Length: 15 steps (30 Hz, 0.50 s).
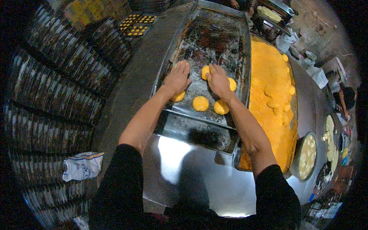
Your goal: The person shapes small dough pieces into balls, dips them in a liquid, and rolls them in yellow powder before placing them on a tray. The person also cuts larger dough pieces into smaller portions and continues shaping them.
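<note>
My left hand (178, 79) lies palm down over a worn, dark baking tray (218, 34). Its fingertips cover most of a yellow dough round (181, 63), and the thumb stands out to the side. Farther right, my right hand (218, 79) overlaps the edge of another yellow dough round (205, 72); whether it grips that piece is hidden. A dough round (232, 84) shows beyond the right wrist. Nearer to me sit a middle round (200, 103), a right one (221, 107) and a left one (178, 97), partly behind my forearm.
Right of the tray, a long tray holds orange-yellow crumbs (261, 86) with dough lumps. A metal bowl (307, 156) of pale pieces in liquid stands beside it. Stacked trays (57, 72) line the left. Filled trays (137, 25) lie beyond. Another person's arm (342, 100) is at right.
</note>
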Motion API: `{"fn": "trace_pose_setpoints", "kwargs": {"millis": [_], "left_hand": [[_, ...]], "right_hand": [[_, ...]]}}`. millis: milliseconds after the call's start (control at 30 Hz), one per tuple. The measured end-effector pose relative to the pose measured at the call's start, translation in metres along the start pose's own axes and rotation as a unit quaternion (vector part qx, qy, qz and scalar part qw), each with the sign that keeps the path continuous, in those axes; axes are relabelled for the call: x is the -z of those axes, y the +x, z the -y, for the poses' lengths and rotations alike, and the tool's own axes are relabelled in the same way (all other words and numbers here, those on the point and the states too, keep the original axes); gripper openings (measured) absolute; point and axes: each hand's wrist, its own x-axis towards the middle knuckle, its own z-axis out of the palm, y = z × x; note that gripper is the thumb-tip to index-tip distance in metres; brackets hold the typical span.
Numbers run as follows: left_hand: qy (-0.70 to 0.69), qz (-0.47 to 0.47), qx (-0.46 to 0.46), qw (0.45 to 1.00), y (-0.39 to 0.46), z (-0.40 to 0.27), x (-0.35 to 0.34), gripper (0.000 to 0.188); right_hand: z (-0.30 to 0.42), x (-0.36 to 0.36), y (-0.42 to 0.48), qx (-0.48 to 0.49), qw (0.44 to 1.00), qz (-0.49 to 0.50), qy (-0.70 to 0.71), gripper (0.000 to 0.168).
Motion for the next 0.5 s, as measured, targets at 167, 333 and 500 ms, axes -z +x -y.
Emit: {"fn": "trace_pose_setpoints", "kwargs": {"millis": [167, 333, 500], "left_hand": [[-0.011, 0.051, -0.007, 0.999, -0.005, -0.014, 0.001, 0.07], [0.022, 0.123, 0.025, 0.992, 0.003, -0.008, -0.003, 0.076], [-0.038, 0.105, 0.058, 0.992, 0.0, -0.007, 0.021, 0.065]], "right_hand": [[0.006, -0.02, -0.032, -0.014, 0.994, 0.0, -0.107, 0.076], [0.0, 0.019, -0.025, 0.003, 0.998, 0.04, -0.039, 0.062], [-0.071, 0.118, -0.081, -0.124, 0.979, -0.038, -0.155, 0.041]]}}
